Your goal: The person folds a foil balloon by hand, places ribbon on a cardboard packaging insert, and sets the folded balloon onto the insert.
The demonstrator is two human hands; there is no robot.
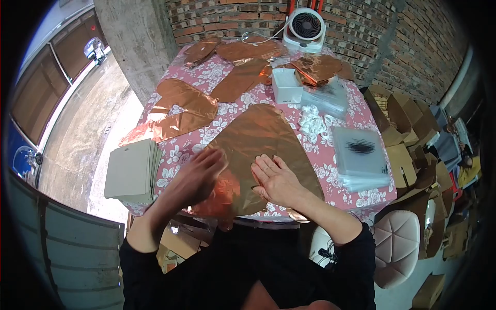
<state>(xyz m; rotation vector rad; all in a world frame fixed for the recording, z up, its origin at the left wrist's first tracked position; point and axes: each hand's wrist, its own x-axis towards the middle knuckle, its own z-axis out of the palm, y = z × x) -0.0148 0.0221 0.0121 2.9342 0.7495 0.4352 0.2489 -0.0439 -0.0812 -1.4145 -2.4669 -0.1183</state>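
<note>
A flat copper-coloured foil balloon, uninflated, lies over the near middle of the table. My right hand rests palm down on it, fingers stretched out and slightly apart. Over the balloon's left side is my left hand, smeared by motion, its fingers looking bent. Whether it grips anything cannot be made out. Below that hand, a shiny, crumpled orange part of the foil reaches the table's front edge.
The table has a pink floral cloth. Grey cards are stacked left; clear plastic bags lie right. More foil balloons, a white box and a fan are farther back. Cardboard boxes and a chair stand right.
</note>
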